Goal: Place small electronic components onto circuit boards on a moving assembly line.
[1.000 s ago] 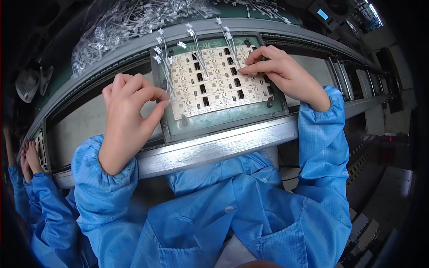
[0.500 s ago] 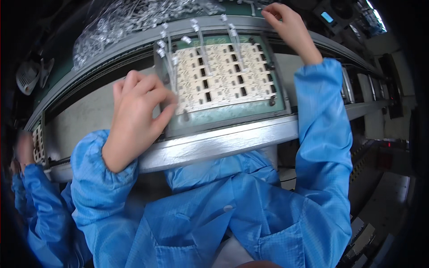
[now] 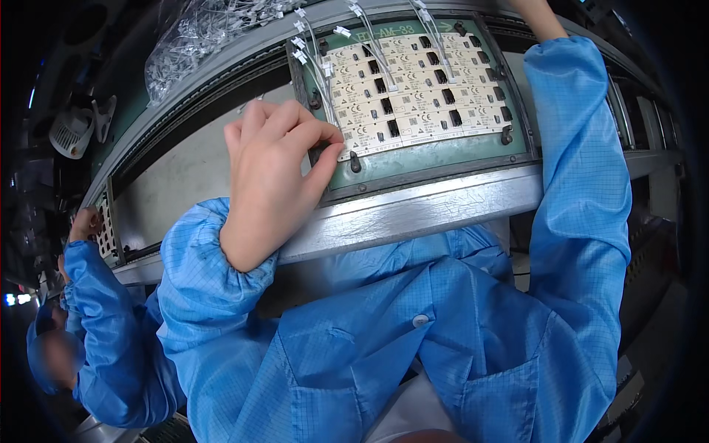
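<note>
A pale panel of small circuit boards (image 3: 413,88) with black parts lies in a green carrier (image 3: 436,159) on the line. Thin white wire leads (image 3: 317,59) run from the panel's left and top edges. My left hand (image 3: 273,177) sits at the carrier's left edge, fingers curled, with thumb and fingertips pinched at the panel's lower left corner. My right arm in a blue sleeve (image 3: 583,148) reaches up past the carrier's right side. Its hand is cut off by the top edge of the picture.
A metal rail (image 3: 443,207) runs along the front of the line. A clear bag of white wire leads (image 3: 199,37) lies behind the carrier at upper left. A co-worker in blue (image 3: 103,317) stands at the left, a hand (image 3: 85,221) by another board.
My right hand has left the panel and moved up and away, out of the picture. My left hand has stayed at the carrier's left edge. The view has shifted closer.
</note>
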Available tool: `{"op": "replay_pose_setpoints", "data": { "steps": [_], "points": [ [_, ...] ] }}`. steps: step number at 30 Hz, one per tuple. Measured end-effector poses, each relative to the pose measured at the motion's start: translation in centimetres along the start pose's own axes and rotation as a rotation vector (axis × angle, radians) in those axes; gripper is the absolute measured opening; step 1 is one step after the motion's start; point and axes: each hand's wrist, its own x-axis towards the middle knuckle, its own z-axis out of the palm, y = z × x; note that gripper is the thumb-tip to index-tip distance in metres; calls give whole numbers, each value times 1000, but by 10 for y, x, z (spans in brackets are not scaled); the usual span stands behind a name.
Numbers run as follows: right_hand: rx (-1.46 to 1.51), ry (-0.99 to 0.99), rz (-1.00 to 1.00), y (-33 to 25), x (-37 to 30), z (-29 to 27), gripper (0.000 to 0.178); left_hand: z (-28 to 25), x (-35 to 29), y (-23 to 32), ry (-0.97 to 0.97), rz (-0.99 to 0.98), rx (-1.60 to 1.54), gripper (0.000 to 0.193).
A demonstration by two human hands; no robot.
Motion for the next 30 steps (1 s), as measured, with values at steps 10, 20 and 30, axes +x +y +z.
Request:
{"op": "replay_pose_setpoints", "data": {
  "steps": [10, 20, 30],
  "points": [
    [856, -226, 246, 8, -3, -38, 16, 0, -5, -4, 58, 57, 136, 11],
    [965, -254, 265, -11, -30, -55, 19, 8, -12, 2, 86, 103, 233, 13],
    [1556, -595, 13, -3, -25, -31, 16, 12, -8, 12, 125, 197, 425, 10]
  ]
}}
